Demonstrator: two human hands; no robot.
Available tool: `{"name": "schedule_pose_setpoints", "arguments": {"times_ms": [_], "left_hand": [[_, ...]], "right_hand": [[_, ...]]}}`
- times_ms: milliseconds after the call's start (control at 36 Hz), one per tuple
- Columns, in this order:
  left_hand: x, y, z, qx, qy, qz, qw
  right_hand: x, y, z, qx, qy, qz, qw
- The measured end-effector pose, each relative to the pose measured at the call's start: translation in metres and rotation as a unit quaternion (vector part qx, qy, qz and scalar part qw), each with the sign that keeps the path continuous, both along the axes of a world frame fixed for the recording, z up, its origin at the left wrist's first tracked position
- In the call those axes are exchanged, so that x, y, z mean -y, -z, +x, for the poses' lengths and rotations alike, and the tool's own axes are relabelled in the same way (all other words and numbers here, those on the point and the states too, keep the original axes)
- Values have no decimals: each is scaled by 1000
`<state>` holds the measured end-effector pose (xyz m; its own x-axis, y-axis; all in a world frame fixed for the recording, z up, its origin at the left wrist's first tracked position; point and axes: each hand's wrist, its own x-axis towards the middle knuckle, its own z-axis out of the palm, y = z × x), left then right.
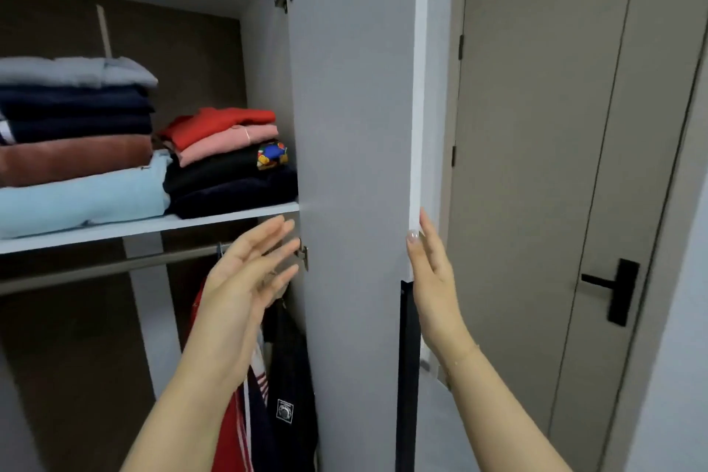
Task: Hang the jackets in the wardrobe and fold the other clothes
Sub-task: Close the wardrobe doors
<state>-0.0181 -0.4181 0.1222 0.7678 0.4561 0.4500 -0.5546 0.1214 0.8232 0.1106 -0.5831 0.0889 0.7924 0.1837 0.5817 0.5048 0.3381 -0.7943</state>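
Closing the wardrobe door (352,126) looked like the step in hand: the right hand (431,280) lay flat with straight fingers against the door's outer edge, just above the black handle strip (407,356), while the left hand (245,280) was spread and holding nothing before the rail (115,264). The jackets (283,395) hung at the rail's right end and the folded clothes (226,157) sat stacked on the shelf (153,228) (so the sorting seemed done). Doing it well probably meant drawing the left hand clear of the hinge side first, then swinging the door gently so no sleeve got caught.
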Motion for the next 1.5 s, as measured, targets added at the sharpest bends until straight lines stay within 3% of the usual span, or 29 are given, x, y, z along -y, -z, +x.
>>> {"name": "schedule_pose_setpoints", "arguments": {"times_ms": [194, 417, 528, 694, 806, 889, 1028, 1083, 1139, 1222, 1361, 1500], "left_hand": [[-20, 19, -23, 0, -72, -6, 997], [-51, 45, -42, -21, -121, -7, 992], [-71, 57, -61, -45, -197, 0, 979], [-104, 70, -117, -72, -309, 7, 948], [-121, 69, -168, -67, -378, -7, 923], [-135, 66, -218, -40, -479, -12, 877], [-163, 66, -300, -48, -698, 102, 707], [-183, 68, -323, -59, -726, 125, 673], [-205, 70, -337, -74, -735, 135, 661], [-231, 75, -346, -60, -726, 105, 677], [-255, 86, -348, -47, -643, 46, 763], [-257, 90, -352, -22, -623, 27, 781]], "right_hand": [[-25, 9, -5, 25, 42, 76, 996], [-77, 21, -47, 71, 17, -1, 997], [-123, 24, -69, 72, -19, -21, 997], [-196, 31, -102, 104, -87, -136, 981], [-218, 29, -129, 114, -215, -263, 934], [-231, 26, -171, 153, -313, -245, 905], [-267, 23, -236, 102, -401, -183, 892], [-285, 27, -256, 74, -415, -185, 888], [-302, 30, -274, 48, -429, -183, 883], [-323, 35, -294, 25, -435, -189, 880], [-343, 41, -307, 6, -409, -178, 895], [-351, 47, -303, -18, -359, -151, 921]]}}
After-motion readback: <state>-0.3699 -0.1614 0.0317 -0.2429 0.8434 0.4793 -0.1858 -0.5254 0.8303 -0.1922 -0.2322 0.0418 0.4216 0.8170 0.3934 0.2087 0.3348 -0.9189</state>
